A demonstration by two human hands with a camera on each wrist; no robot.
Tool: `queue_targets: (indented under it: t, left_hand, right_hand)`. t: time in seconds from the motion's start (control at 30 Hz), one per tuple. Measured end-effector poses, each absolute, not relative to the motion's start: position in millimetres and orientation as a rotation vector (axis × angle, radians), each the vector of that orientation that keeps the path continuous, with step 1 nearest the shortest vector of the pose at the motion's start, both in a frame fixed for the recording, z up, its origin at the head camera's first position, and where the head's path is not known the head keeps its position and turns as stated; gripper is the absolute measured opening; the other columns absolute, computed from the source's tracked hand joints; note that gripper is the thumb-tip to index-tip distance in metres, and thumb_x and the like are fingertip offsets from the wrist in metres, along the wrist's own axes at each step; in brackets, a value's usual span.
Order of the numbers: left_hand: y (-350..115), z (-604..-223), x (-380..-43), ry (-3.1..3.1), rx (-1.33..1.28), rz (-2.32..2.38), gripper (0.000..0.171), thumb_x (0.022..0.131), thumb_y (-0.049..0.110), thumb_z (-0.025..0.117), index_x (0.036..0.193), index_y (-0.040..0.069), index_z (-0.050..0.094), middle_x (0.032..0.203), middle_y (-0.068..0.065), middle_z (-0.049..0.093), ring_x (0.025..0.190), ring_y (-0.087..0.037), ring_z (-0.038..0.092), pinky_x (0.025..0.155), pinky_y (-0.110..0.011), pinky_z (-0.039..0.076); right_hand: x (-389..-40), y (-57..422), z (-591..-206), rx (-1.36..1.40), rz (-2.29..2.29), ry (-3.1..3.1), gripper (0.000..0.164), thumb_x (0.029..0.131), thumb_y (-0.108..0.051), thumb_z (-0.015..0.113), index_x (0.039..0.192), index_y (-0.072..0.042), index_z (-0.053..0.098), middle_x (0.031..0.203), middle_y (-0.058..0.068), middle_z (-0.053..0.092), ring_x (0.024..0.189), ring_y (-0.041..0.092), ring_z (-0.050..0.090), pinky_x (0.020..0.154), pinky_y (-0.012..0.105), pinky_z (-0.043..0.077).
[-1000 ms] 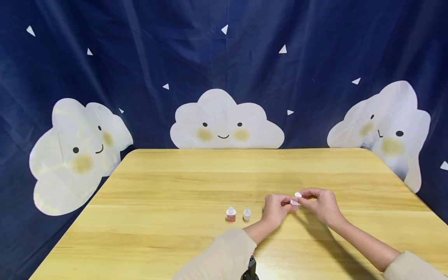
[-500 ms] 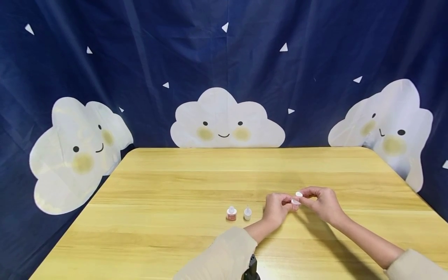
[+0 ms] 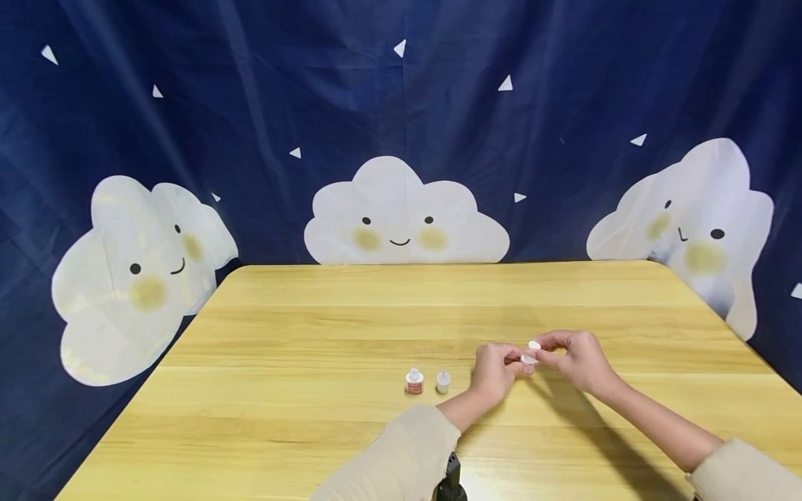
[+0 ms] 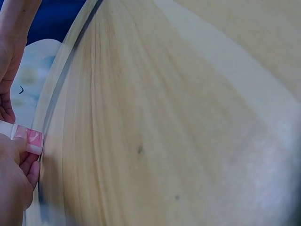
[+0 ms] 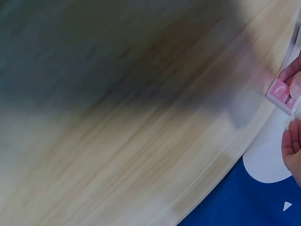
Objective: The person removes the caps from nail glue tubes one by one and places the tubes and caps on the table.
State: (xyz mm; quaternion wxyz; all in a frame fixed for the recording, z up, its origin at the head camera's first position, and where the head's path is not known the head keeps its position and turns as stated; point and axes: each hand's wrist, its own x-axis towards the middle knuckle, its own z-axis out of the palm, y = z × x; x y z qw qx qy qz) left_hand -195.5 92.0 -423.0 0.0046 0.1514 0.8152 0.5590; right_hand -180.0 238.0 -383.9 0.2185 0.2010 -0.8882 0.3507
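My left hand (image 3: pixel 493 374) grips a small white bottle with a pink label (image 4: pixel 31 137). Over the table, its white top meets the fingers of my right hand (image 3: pixel 580 358), which pinch a white cap (image 3: pixel 535 345) at the bottle's upper end. In the right wrist view the pink-labelled bottle (image 5: pixel 282 96) shows in the left hand's fingers, with the right hand (image 5: pixel 294 148) beside it. To the left of the hands stand a small white bottle with a red label (image 3: pixel 415 383) and a white cap with a thin upright tip (image 3: pixel 443 382).
All this is over a light wooden table (image 3: pixel 282 417). Behind its far edge hangs a dark blue curtain (image 3: pixel 250 83) with white clouds. A black device (image 3: pixel 450 480) sits by the left sleeve at the bottom of the head view.
Both hands stay together around the pink-labelled bottle, the right hand a touch higher than before. The red-labelled bottle and the cap beside it have not moved.
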Motion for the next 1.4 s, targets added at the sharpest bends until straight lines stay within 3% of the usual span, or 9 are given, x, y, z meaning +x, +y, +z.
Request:
queue_targets:
  t: [0.67,1.1,1.4]
  left_hand:
    - [90.7,-422.7,-197.0,2.582,0.534,1.726,0.014,0.073,0.006,0.075,0.086,0.002,0.073,0.083,-0.006,0.074,0.072,-0.002,0.068,0.063,-0.005,0.049]
    - [90.0,-423.4,-196.4,2.613,0.492,1.707,0.012,0.073,0.009,0.075,0.085,0.007,0.074,0.083,-0.003,0.074,0.071,0.000,0.067,0.063,-0.004,0.049]
    - [89.2,-423.6,-196.5,2.641,0.545,1.710,0.013,0.074,0.008,0.075,0.086,0.006,0.074,0.083,-0.004,0.074,0.074,-0.003,0.069,0.065,-0.004,0.049]
  right_hand:
    - [-183.3,241.7,-381.6,0.603,0.947,-2.518,0.009,0.069,0.001,0.077,0.074,-0.005,0.072,0.068,0.003,0.071,0.066,-0.009,0.057,0.059,0.024,0.053]
    - [-181.9,238.0,-384.3,0.551,1.088,-2.543,0.009,0.074,0.003,0.072,0.077,-0.004,0.068,0.073,0.006,0.070,0.069,-0.009,0.056,0.064,0.018,0.052]
    - [-178.3,232.3,-389.6,0.366,1.162,-2.505,0.010,0.072,0.002,0.075,0.078,-0.001,0.067,0.070,0.004,0.068,0.066,-0.009,0.055,0.057,0.014,0.050]
